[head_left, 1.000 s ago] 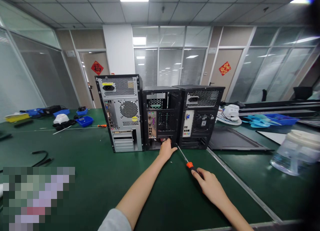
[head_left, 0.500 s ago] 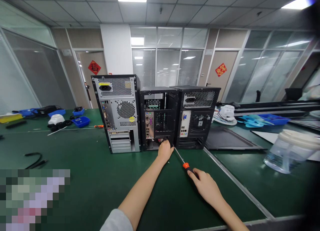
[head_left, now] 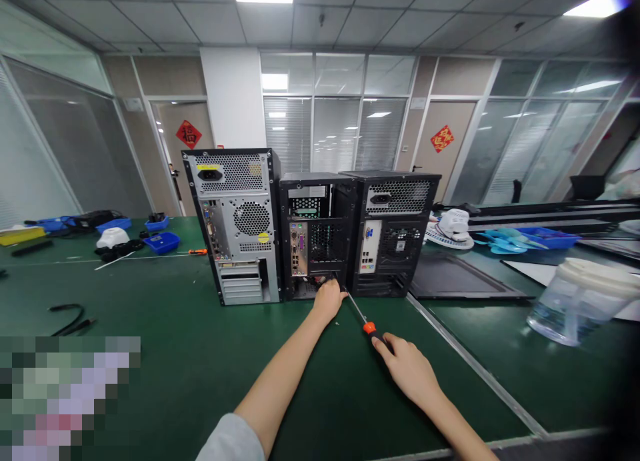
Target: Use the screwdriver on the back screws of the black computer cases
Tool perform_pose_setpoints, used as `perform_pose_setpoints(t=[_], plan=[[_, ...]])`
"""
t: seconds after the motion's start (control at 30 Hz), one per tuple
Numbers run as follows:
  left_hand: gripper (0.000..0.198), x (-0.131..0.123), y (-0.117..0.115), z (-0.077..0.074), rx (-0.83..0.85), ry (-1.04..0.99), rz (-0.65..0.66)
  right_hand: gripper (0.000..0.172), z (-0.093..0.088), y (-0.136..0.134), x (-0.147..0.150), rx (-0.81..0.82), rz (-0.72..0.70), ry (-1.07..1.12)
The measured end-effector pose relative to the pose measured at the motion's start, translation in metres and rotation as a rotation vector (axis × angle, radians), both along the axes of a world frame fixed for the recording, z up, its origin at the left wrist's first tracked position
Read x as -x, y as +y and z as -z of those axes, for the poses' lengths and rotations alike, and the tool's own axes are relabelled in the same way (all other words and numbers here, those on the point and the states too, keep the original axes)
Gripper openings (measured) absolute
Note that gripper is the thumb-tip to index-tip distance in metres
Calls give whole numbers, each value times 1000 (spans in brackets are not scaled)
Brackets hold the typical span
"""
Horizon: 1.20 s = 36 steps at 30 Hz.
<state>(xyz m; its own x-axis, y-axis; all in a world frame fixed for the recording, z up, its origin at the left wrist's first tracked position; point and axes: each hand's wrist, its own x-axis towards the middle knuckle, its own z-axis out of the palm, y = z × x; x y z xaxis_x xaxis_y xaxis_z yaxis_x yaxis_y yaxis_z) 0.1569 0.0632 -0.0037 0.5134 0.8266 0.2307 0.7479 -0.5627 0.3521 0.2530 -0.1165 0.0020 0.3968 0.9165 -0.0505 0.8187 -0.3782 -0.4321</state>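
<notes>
Three computer towers stand side by side on the green table (head_left: 175,354), backs toward me. My left hand (head_left: 327,300) reaches to the lower rear of the middle black tower (head_left: 315,234), fingers curled at the expansion slot area; what they pinch is hidden. My right hand (head_left: 407,371) grips the black-and-orange handle of a long screwdriver (head_left: 361,319), whose tip points at the same lower rear corner beside my left hand. The silver-backed tower (head_left: 237,224) stands at the left, another black tower (head_left: 397,231) at the right.
A clear plastic jar (head_left: 577,301) lies at the right. A dark case panel (head_left: 455,278) lies flat behind the metal strip. Blue bins (head_left: 163,241), cables (head_left: 70,318) and a small orange screwdriver (head_left: 197,252) sit at the left. Blue trays (head_left: 530,238) and a white item rest at the back right.
Both hands stayed at the middle tower's lower rear. The view shifted slightly, and my right hand edged a little left and forward with the screwdriver.
</notes>
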Motion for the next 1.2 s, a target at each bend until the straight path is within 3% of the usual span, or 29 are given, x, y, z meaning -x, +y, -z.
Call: perform_pose_setpoints(t=[0.6,0.97,1.2], plan=[[28,0,0,1,-12,2,-2,32,2,5,3,-85,24,118],[26,1,2,2,-12,-2,12,26,1,14,17,-273,70,605],[26,2,0,2,-10,-13,15,44,-5,8,24,-250,59,926]])
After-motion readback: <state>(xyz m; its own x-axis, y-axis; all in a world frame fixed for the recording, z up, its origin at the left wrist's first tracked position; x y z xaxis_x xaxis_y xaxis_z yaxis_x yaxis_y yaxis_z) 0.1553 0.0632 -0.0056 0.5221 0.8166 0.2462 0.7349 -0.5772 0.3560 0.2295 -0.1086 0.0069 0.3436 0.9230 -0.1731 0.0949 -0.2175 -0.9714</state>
